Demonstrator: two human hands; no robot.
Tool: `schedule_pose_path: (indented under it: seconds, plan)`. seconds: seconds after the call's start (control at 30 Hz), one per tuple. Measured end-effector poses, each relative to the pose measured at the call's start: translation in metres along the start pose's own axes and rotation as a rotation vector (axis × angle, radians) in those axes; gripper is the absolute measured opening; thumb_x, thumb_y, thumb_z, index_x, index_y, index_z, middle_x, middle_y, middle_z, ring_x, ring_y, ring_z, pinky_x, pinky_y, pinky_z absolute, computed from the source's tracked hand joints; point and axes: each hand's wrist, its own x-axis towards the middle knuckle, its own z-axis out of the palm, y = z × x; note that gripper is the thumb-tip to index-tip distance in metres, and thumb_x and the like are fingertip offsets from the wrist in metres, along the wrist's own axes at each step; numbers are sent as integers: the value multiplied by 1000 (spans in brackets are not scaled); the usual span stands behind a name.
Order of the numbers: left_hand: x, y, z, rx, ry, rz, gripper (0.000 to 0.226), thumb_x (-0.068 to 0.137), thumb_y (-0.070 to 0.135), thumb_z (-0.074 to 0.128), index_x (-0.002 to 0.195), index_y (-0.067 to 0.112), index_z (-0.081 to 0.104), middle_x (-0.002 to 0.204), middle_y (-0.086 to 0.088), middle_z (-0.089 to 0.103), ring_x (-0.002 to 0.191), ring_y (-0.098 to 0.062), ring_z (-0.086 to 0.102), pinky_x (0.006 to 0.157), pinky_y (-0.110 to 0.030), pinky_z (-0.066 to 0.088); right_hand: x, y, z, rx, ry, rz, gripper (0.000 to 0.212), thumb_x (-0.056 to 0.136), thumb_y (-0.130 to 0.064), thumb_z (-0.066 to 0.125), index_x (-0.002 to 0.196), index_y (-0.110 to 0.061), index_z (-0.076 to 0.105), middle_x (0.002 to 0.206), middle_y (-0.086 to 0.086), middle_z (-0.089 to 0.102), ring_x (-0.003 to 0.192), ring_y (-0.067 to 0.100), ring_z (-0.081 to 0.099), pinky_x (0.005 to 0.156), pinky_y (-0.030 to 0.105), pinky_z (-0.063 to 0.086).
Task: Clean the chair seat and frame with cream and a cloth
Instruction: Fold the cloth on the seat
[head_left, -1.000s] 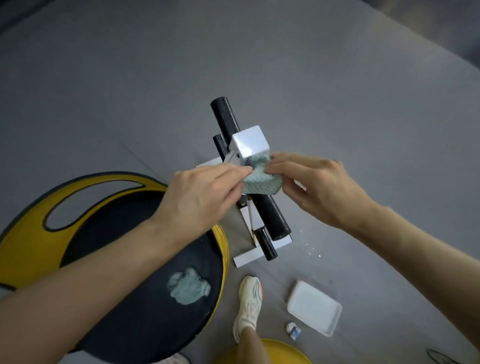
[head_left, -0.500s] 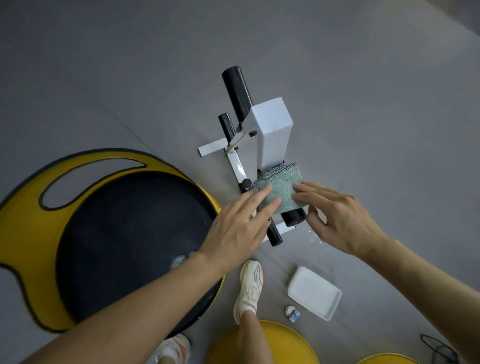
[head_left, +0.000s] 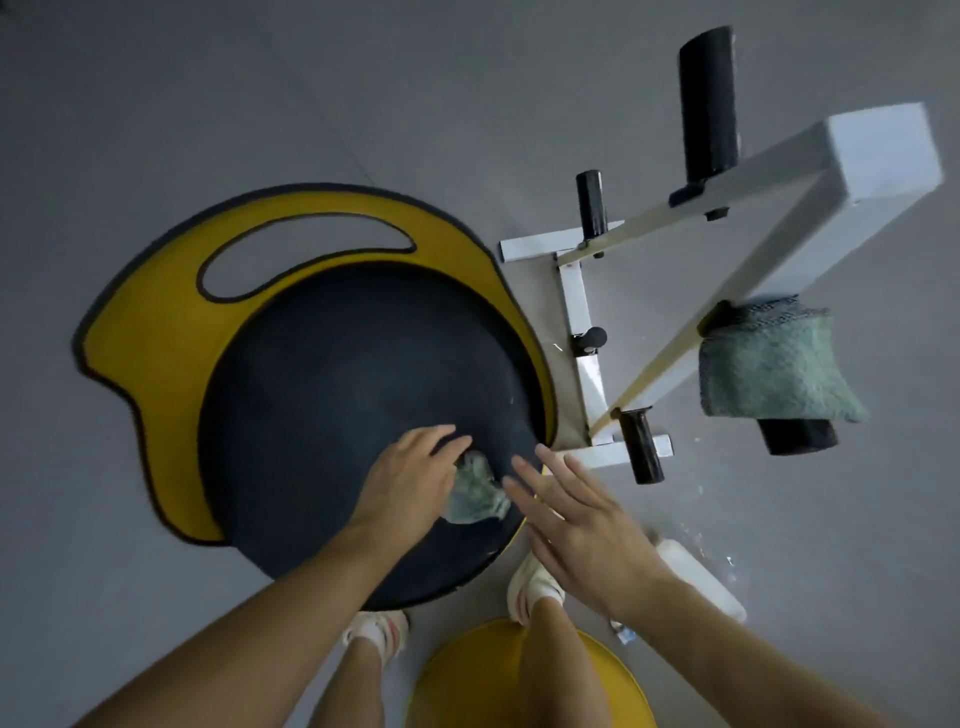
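The chair's round black seat (head_left: 337, 389) with its yellow backrest (head_left: 150, 332) fills the middle of the view. My left hand (head_left: 410, 478) lies on the seat's near right part and pinches a small crumpled green cloth (head_left: 475, 496) at its top. Just right of that cloth my right hand (head_left: 571, 525) hovers with straight, spread fingers and holds nothing. The white metal frame (head_left: 779, 218) with black rollers stands on the floor to the right. A larger green cloth (head_left: 774, 364) hangs over one of its black rollers.
A white tray (head_left: 701, 579) lies on the grey floor, partly behind my right wrist, with a small tube (head_left: 626, 635) beside it. A yellow round stool (head_left: 519, 680) sits at the bottom edge. My feet in white shoes (head_left: 535, 584) stand below the seat.
Both hands left the larger cloth draped on the frame's roller and came down to the seat. My left hand took hold of the small cloth there. The view swung left and closer.
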Motion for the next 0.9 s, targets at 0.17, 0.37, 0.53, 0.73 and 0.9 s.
schedule_pose_path:
  seconds: [0.17, 0.37, 0.53, 0.73, 0.9]
  plan:
    - [-33, -35, 51, -143, -208, -351, 43, 98, 41, 59, 139, 32, 51, 127, 7, 58, 113, -20, 59, 89, -37, 52, 44, 0, 97, -1, -298, -43, 59, 89, -25, 65, 145, -19, 47, 152, 6, 43, 140, 30, 40, 106, 47, 45]
    - [-45, -33, 120, -562, -43, -611, 32, 94, 39, 67, 124, 31, 59, 112, 10, 68, 98, -11, 66, 85, -39, 56, 85, 2, 148, -34, -297, 1, 56, 80, -12, 72, 134, -21, 57, 130, 4, 56, 104, 30, 58, 84, 41, 56]
    - [-34, -40, 126, -696, 71, -687, 4, 96, 29, 65, 92, 28, 66, 86, 13, 69, 78, -6, 64, 78, -35, 55, 119, -5, 159, -104, -138, 10, 21, 71, -8, 80, 82, -17, 65, 74, -2, 59, 75, 22, 57, 59, 26, 45]
    - [-24, -61, 117, -717, -15, -586, 13, 93, 33, 68, 103, 28, 61, 99, 14, 67, 89, -8, 64, 83, -35, 54, 158, -12, 146, -101, -399, -86, 3, 93, -18, 60, 92, -14, 60, 87, 2, 63, 86, 24, 56, 76, 34, 50]
    - [-9, -89, 98, -755, 143, -624, 4, 97, 31, 61, 101, 29, 63, 94, 15, 67, 83, -5, 63, 79, -32, 55, 196, -23, 132, 86, -412, 71, 8, 102, -29, 45, 100, -23, 49, 87, -4, 61, 77, 24, 60, 71, 42, 51]
